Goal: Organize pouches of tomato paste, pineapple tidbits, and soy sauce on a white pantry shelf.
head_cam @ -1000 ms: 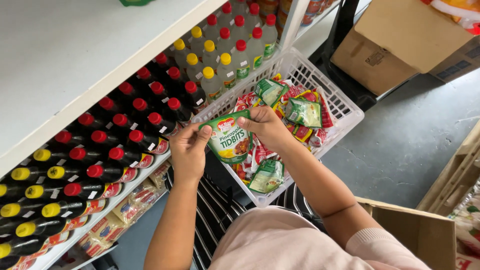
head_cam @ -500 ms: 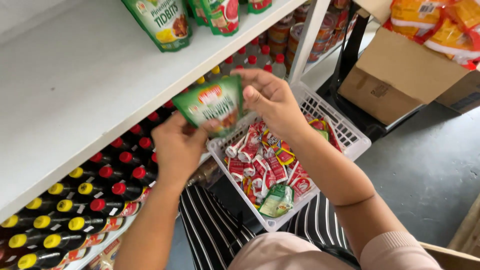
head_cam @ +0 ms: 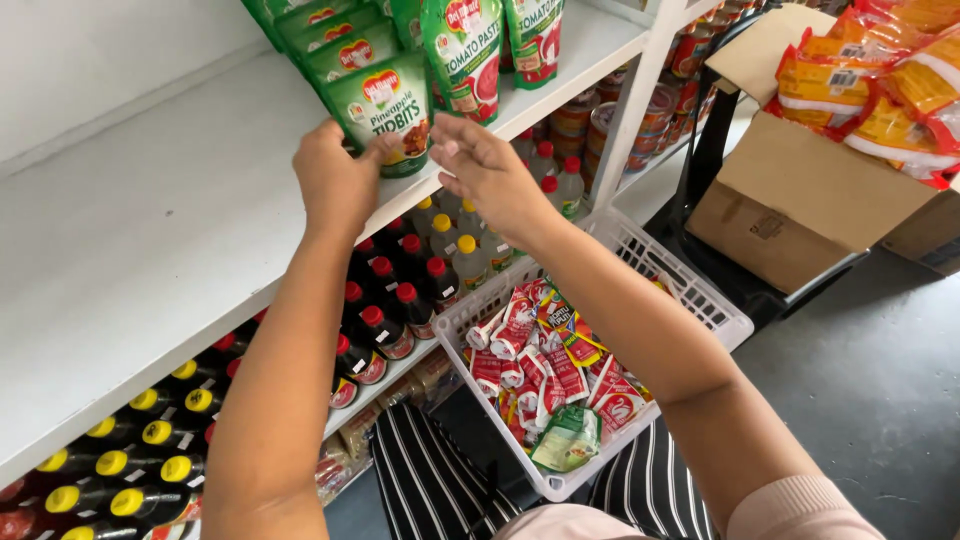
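a person's left hand (head_cam: 335, 180) and right hand (head_cam: 480, 165) reach up to a white shelf (head_cam: 150, 230). a green pouch (head_cam: 385, 115) stands upright at the shelf's front edge, at the head of a row of like pouches. the left fingers (head_cam: 378, 150) curl closed on its lower left corner; the right fingers (head_cam: 447, 140) are loosely open, just beside its right edge. below sits a white basket (head_cam: 700, 300) of red sachets (head_cam: 530, 360).
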